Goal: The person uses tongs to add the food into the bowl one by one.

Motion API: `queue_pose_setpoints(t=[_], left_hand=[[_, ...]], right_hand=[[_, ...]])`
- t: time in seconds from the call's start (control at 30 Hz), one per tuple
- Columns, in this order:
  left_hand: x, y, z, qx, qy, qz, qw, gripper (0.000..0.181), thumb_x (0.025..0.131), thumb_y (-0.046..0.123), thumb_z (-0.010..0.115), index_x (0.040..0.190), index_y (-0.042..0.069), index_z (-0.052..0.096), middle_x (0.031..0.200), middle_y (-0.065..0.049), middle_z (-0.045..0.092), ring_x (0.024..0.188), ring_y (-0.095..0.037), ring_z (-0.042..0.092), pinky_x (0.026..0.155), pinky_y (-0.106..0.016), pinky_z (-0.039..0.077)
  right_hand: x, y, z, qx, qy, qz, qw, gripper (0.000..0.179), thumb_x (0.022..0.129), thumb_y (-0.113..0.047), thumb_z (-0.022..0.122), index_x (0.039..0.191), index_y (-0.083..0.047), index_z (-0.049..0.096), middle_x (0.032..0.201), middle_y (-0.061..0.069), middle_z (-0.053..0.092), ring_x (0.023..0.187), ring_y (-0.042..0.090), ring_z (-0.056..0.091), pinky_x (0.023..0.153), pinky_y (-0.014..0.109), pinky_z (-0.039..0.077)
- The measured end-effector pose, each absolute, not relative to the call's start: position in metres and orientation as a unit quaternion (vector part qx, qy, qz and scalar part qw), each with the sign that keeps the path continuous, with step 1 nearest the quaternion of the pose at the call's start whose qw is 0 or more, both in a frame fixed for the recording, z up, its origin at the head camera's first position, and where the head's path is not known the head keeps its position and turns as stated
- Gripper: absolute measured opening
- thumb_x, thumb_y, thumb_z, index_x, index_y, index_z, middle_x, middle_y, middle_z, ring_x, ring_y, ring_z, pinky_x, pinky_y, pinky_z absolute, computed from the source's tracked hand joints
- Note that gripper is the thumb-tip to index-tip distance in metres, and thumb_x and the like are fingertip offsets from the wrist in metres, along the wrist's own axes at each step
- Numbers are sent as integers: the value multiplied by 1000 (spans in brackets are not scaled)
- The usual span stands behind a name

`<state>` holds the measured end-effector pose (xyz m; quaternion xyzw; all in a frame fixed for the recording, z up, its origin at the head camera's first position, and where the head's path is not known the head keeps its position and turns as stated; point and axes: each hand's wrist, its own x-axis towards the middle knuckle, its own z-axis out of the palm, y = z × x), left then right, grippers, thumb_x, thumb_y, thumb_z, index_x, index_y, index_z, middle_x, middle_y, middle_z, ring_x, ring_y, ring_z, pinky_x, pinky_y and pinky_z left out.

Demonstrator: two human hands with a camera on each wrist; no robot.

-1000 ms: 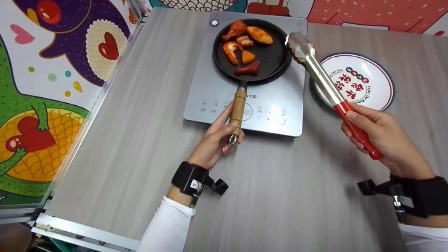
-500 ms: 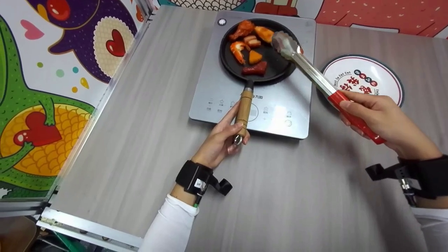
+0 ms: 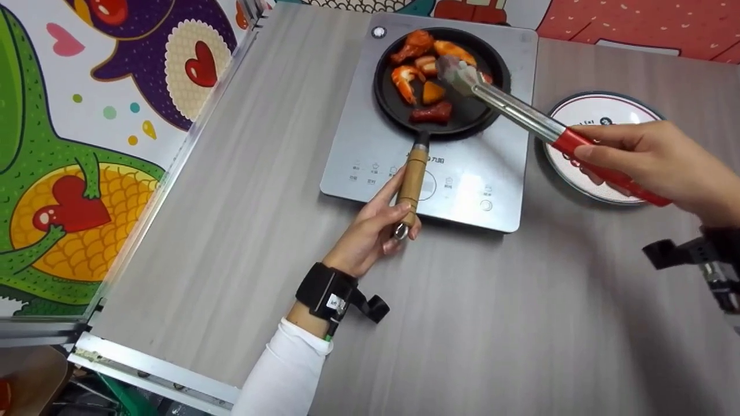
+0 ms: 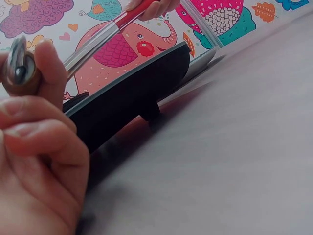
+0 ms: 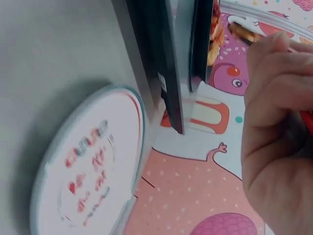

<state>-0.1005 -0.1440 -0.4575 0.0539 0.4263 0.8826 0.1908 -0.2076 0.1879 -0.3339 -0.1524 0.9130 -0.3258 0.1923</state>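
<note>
My left hand [image 3: 376, 234] grips the wooden handle [image 3: 413, 179] of a black frying pan [image 3: 474, 118]. Several pieces of food lie in the pan: a chicken drumstick [image 3: 414, 46], a shrimp [image 3: 404, 81], an orange wedge [image 3: 432, 92] and a dark red meat strip [image 3: 431, 112] among them. From the right, my right hand [image 3: 653, 156] holds metal tongs [image 3: 520, 112] by their red handle, their scalloped head over the pan beside the food. A small reddish edge shows by the tongs' head; I cannot tell whether they hold something. In the right wrist view, curled fingers [image 5: 288, 73] partly hide the red handle.
The pan stands on a silver induction cooker [image 3: 358, 150] at the back of the grey table [image 3: 231, 242]. Right of it, a white plate [image 3: 578, 110] with red lettering lies partly under my right hand. Cartoon-printed walls [image 3: 139, 86] border the left and back.
My right hand has moved the tongs' head leftward, from the pan's right rim to over the food. My left hand keeps its grip on the handle. The view has shifted slightly.
</note>
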Motion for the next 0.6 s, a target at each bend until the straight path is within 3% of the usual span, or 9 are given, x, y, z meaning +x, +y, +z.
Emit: queue_pose_setpoints(t=[0.2,0.43,0.6], left_hand=[[-100,-146,-457,50,427,883,191,62,88,21,54,139,36,23,73,-10,57,61,-15,51,36,-16,28],[-99,-147,-459,51,420,885,195,62,89,18,52,140,36,22,73,-9,58,59,-14,50,36,-16,28],[-100,-145,-458,56,423,883,193,62,88,19,52,140,35,21,73,-9,58,60,-14,50,36,-16,28]], right_hand=[[-224,190,-330,-174,918,-298,196,39,85,-36,58,123,-24,56,70,9,59,60,19,51,43,28,41],[-241,195,-336,-146,929,-261,216,54,83,-43,58,128,-15,50,74,10,60,66,21,52,47,27,45],[-248,199,-339,-140,929,-264,220,55,83,-43,58,129,-15,49,73,13,59,64,21,51,45,27,44]])
